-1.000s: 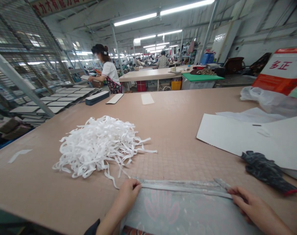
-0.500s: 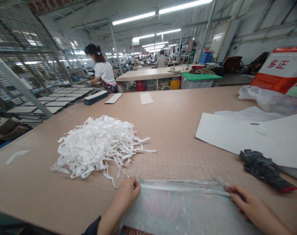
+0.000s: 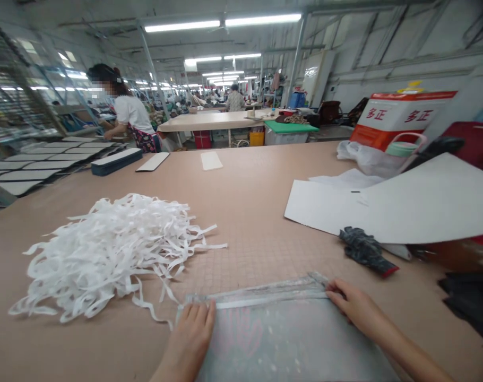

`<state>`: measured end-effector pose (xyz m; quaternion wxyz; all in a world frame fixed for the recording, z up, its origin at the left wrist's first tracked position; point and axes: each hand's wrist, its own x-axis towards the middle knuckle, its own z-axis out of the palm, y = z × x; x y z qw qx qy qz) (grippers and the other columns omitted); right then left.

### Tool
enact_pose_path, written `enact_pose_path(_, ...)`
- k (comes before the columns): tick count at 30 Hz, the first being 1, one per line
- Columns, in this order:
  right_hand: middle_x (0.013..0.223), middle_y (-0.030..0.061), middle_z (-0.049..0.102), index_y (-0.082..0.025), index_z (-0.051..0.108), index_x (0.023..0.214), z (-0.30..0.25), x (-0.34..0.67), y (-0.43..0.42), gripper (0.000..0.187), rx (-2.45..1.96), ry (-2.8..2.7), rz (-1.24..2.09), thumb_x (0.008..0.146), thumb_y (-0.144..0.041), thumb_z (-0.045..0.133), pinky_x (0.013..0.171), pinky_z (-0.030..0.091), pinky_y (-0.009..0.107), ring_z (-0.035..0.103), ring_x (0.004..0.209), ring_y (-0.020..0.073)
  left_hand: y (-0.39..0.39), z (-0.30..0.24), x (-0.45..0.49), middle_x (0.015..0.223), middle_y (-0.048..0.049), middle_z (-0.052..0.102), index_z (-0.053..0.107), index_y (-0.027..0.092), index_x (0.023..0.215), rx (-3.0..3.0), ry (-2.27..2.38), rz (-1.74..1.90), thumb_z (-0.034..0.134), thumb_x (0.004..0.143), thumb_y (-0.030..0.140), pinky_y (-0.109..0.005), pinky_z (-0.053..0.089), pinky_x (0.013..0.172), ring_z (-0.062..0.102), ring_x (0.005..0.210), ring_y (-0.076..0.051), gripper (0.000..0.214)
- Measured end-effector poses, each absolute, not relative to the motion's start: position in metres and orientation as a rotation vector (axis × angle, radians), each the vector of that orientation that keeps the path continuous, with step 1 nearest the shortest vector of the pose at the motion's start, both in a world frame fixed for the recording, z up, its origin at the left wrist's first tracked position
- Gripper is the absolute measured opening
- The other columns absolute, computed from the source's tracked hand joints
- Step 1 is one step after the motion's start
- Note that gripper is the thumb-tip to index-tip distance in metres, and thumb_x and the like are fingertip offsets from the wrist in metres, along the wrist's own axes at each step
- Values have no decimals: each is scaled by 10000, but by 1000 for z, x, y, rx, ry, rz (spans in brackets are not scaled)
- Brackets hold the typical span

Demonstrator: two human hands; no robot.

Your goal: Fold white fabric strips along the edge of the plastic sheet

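Observation:
A grey-green sheet of fabric [image 3: 289, 339] with a faint pink hand-shaped print lies flat at the table's front edge. Along its far edge runs a narrow white strip [image 3: 261, 300], stretched straight between both hands. My left hand [image 3: 193, 331] is closed over the strip's left end, fingers together and pressed down on the fabric; its thumb is hidden. At the opposite corner my right hand [image 3: 351, 305] pinches the strip and fabric edge between thumb and fingers. A large tangled heap of white strips [image 3: 114, 249] lies beyond my left hand, one loose end trailing close to it.
A dark patterned glove-like cloth [image 3: 364, 252] and big white boards [image 3: 337, 209] lie to the right, with an orange-and-white container [image 3: 400, 119] behind. Stacked white-topped panels [image 3: 116, 161] stand at the far left. A co-worker [image 3: 132, 114] stands beyond them.
The view has swung right. My left hand has gone from a fingertip pinch to lying over the strip's end with its fingers pressed down. My right hand keeps its pinch.

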<state>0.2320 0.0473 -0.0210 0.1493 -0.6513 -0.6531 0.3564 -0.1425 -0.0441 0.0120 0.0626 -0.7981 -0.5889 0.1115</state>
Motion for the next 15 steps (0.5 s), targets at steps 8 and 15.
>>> enact_pose_path(8,683,3,601,-205,511,733,-8,224,51,121,-1857,-1930,904,744,-261,404,519,391,248,539,531,147,-30,17,-130,1047,-124,590,493,209,1210,-2578,-1591,440,343,742,-29,-460,405,843,542,945,-263,547)
enact_pose_path(15,653,-13,558,-201,504,744,14,226,49,116,-1773,-1846,1012,744,-274,415,440,372,211,490,498,116,-10,28,-99,986,-128,609,609,111,996,-2678,-1782,642,289,724,-61,-355,471,734,574,883,-236,454)
